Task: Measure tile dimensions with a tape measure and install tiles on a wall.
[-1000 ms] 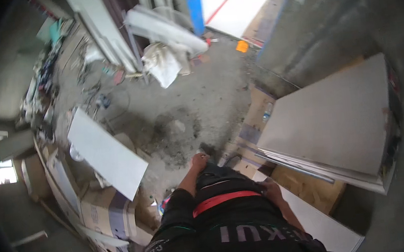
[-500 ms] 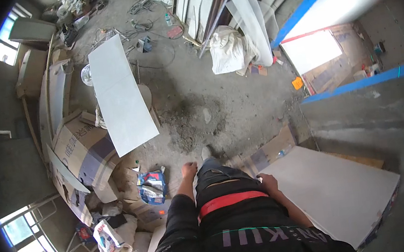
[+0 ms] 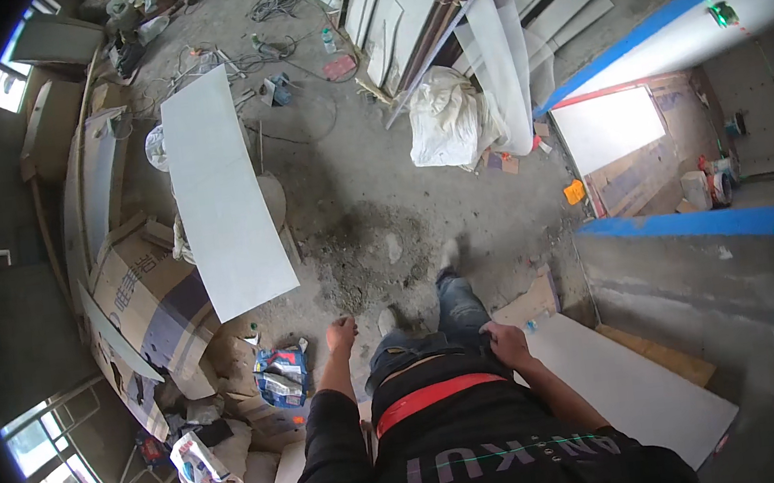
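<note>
My left hand (image 3: 341, 333) hangs in front of my left side with its fingers curled in, and nothing shows in it. Beside my right thigh, my right hand (image 3: 509, 344) is closed, and its inner side is hidden from view. Closest to the left hand on the floor lies a blue, red and white bag (image 3: 282, 377). A large white board (image 3: 605, 398) lies low to the right, past my right forearm. Ahead on the left, a long pale panel (image 3: 225, 198) rests raised off the floor on round supports that it mostly covers.
Damp rubble (image 3: 358, 278) covers the floor ahead. A white sack (image 3: 445, 120) stands near leaning boards (image 3: 399, 11) at the back. Cables (image 3: 274, 6) lie across the far floor. Cardboard (image 3: 148, 278) lines the left. A low wall with blue edging (image 3: 710, 224) bounds the right.
I have moved a step, with my right foot now forward and both feet in view. My left hand has swung left, away from my body. My right hand stays by the thigh.
</note>
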Motion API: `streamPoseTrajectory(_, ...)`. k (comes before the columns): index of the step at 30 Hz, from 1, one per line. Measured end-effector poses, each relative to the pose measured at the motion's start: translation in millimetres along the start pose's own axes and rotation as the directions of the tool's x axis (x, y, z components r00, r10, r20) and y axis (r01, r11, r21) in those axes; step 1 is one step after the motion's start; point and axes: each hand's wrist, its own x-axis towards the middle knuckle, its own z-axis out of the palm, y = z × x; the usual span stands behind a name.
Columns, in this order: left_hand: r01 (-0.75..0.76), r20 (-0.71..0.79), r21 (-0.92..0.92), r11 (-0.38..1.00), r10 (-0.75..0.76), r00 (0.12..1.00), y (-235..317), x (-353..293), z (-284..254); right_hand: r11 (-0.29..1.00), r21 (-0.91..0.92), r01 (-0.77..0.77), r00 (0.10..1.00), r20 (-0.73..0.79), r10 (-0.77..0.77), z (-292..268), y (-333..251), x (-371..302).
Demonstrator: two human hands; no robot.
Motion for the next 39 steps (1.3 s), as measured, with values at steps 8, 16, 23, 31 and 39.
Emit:
streamPoseTrajectory(8,-0.192,-0.128,0.198,0.961,0.22,0.967,160.2,-30.2,40.3,0.841,0.533,-0.095,0.854,0.478,-0.207,-152.9,52.0,203.9)
streamPoseTrajectory(16,-0.396,-0.544,-0.196,0.897,0.237,0.805,264.3,1.2,42.9,0.901,0.374,-0.219,0.93,0.359,0.077,-168.4,81.3,417.2)
streamPoseTrajectory(23,0.023,-0.411,-0.229,0.973,-0.118,0.904,256.8,123.1,-13.7,0.749,0.448,-0.487,0.845,0.457,0.276,-106.1,-14.6,593.7)
streamPoseTrajectory(31,-0.008,-0.324,-0.742,0.67,-0.348,0.88,293.2,292.8,-191.0,0.735,0.293,-0.612,0.733,0.559,0.387,-24.8,-229.9,781.4)
streamPoseTrajectory(39,-0.085,-0.479,-0.629,0.773,-0.299,0.826,338.2,422.1,-397.8,0.658,0.442,-0.609,0.654,0.749,0.102,128.4,-469.5,970.5)
